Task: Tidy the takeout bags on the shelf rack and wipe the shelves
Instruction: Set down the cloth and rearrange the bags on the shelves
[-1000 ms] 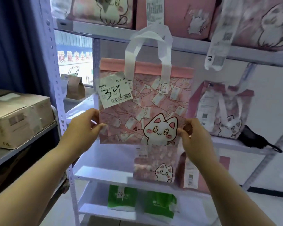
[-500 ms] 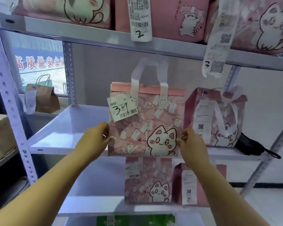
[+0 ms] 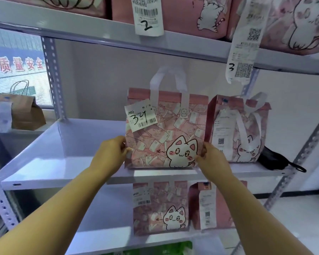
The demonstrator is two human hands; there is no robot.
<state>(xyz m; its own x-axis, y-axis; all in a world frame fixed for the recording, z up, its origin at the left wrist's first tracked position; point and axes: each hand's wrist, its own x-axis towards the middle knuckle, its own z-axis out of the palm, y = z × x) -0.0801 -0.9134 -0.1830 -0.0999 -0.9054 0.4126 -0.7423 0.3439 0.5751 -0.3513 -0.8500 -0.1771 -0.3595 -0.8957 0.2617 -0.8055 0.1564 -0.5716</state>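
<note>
Bag: pink cat bag (image 3: 164,137), upright at middle shelf (image 3: 63,162) front edge, just beside neighbour bag (image 3: 236,129).
Grip: left hand (image 3: 110,153) and right hand (image 3: 212,159) pinch its lower side edges.
Risk: soft sides; letting go unsquared could tip it off the front edge.

A white tag (image 3: 140,117) on the pink cat bag (image 3: 164,129) is printed "J802" and hand-marked "34" above a barcode. On the top shelf, a hanging receipt (image 3: 148,15) is marked "2", and a longer slip (image 3: 244,41) with QR codes is marked "3". Red Chinese characters, "质量安全", are seen on a banner (image 3: 17,65) outside the window. A tag (image 3: 141,196) on the lower bag is printed "8022"
</note>
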